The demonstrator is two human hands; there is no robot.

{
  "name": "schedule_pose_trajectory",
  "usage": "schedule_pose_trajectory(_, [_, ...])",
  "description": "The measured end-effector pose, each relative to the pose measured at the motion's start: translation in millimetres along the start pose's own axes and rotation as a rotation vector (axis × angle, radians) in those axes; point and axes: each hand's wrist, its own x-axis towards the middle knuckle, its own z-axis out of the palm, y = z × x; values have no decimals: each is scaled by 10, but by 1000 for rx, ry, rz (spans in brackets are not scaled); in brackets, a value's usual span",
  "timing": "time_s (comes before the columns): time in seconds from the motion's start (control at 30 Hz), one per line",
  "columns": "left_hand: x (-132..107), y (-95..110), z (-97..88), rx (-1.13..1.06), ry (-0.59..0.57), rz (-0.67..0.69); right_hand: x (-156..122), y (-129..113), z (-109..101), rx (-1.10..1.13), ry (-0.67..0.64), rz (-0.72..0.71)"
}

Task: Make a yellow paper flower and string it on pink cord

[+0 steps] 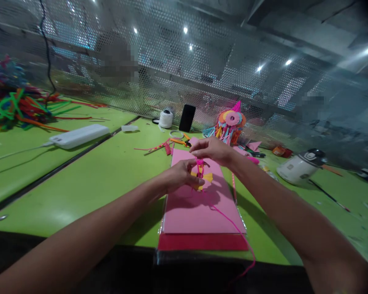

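My left hand (179, 175) pinches a small yellow paper piece (206, 178) wound with pink cord, held just above a stack of pink foam sheets (199, 212). My right hand (213, 150) is closed on the upper end of the pink cord (200, 163) right above that piece. The cord (233, 226) trails from the piece across the sheet, over the red sheet (202, 241) beneath and off the table's near edge. Both hands are close together over the far half of the sheet.
On the green table (110, 175) stand a finished colourful paper ornament (230, 122), a black phone (187, 117), a white spool (166, 119), scissors and scraps (178, 143), a white glue gun (299, 167), a white power strip (79, 136) and piled pipe cleaners (15, 108). A perforated metal screen (171, 73) backs the table.
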Motion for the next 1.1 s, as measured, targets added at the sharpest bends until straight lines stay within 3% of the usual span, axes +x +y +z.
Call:
schedule_pose_trajectory(0.2, [46,-27,-49,-56,69,-37,-118,305,-75,131,243,88])
schedule_pose_trajectory(0.3, [63,-55,-74,-62,98,-70,-273,353,-161,139,341,56])
schedule_pose_trajectory(0.4, [59,-68,-66,-64,99,-84,-420,323,-162,-4,344,-6])
schedule_pose_trajectory(0.5, [38,-60,-32,-41,43,-99,-466,296,-59,-111,245,32])
schedule_pose_trajectory(0.6, [15,-43,-2,-16,8,-115,-406,334,65,97,175,102])
schedule_pose_trajectory(0.73, [9,-34,-6,33,32,-115,-336,390,121,321,329,11])
schedule_pose_trajectory(0.87, [52,-65,-52,68,97,-109,-480,288,100,43,432,-222])
schedule_pose_trajectory(0.93, [84,-96,-84,68,135,-85,-637,190,119,-151,359,-338])
schedule_pose_trajectory(1.03, [121,-138,-122,73,173,-26,-879,73,174,-439,144,-444])
schedule_pose_trajectory(1.1, [127,-148,-127,79,162,-8,-973,52,187,-489,82,-459])
